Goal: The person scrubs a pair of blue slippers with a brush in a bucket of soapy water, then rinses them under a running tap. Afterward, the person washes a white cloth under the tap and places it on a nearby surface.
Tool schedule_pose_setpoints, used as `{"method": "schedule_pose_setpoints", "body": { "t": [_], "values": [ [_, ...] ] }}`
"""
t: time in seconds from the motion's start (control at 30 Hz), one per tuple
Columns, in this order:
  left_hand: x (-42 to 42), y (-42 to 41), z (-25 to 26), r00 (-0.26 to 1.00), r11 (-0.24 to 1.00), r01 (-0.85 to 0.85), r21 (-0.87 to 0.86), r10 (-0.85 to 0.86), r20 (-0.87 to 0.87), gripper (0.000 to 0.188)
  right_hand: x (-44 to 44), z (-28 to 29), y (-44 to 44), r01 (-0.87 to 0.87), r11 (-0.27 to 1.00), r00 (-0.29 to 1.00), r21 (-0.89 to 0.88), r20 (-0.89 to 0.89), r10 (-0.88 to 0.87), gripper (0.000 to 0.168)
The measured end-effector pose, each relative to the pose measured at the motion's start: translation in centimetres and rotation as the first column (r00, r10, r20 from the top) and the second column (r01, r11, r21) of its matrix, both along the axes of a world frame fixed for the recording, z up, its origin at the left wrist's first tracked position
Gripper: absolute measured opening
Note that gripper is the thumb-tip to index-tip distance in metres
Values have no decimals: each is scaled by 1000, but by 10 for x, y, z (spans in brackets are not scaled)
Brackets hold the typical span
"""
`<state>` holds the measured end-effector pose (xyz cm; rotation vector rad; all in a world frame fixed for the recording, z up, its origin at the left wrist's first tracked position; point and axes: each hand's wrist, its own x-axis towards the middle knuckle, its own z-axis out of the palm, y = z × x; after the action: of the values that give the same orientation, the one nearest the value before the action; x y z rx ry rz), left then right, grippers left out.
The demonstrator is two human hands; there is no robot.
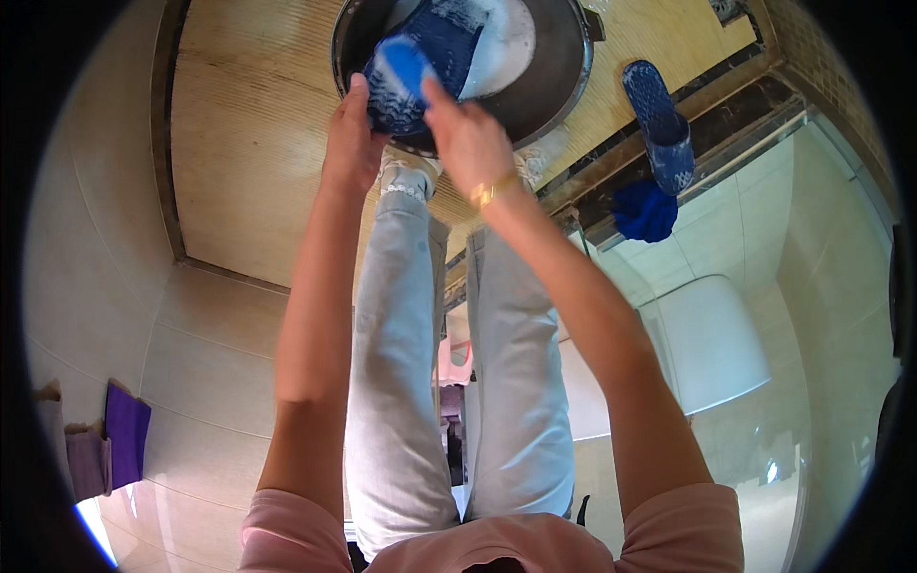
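Observation:
A dark metal basin (548, 93) stands on the floor in front of my feet, with white suds (512, 54) in it. Over its left part lies a dark blue plastic slipper (458, 43), its textured sole turned up and streaked with foam. My left hand (353, 143) grips the sole's near left edge. In my right hand (469, 136) is a blue brush (401, 64), blurred, held against the sole; its bristles are hidden. A gold-coloured bracelet sits on my right wrist. The other blue slipper (658, 125) rests at the right, beyond the basin, with foam on its strap.
A crumpled blue cloth (646, 211) lies by the dark stone sill (745, 136) below the second slipper. A white toilet lid (709, 344) is at the right. Purple and brownish towels (127, 433) hang at the far left. Tiled walls border the ribbed yellowish floor (251, 129).

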<state>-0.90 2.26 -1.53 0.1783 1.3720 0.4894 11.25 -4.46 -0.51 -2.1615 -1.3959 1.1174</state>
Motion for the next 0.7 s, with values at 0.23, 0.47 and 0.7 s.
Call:
{"method": "schedule_pose_setpoints", "body": {
  "t": [0.23, 0.47, 0.7],
  "values": [
    [0, -2, -5, 993, 993, 103, 51, -99, -66, 33, 5, -22, 11, 144, 987, 983, -65, -102, -150, 29],
    [-3, -12, 7, 985, 991, 130, 14, -127, -118, 34, 21, -59, 11, 49, 959, 998, -279, 49, -37, 31],
    [15, -1, 52, 192, 307, 952, -6, -610, -768, 29, 77, -132, 27, 271, 868, 961, -415, 169, -219, 28]
  ]
}}
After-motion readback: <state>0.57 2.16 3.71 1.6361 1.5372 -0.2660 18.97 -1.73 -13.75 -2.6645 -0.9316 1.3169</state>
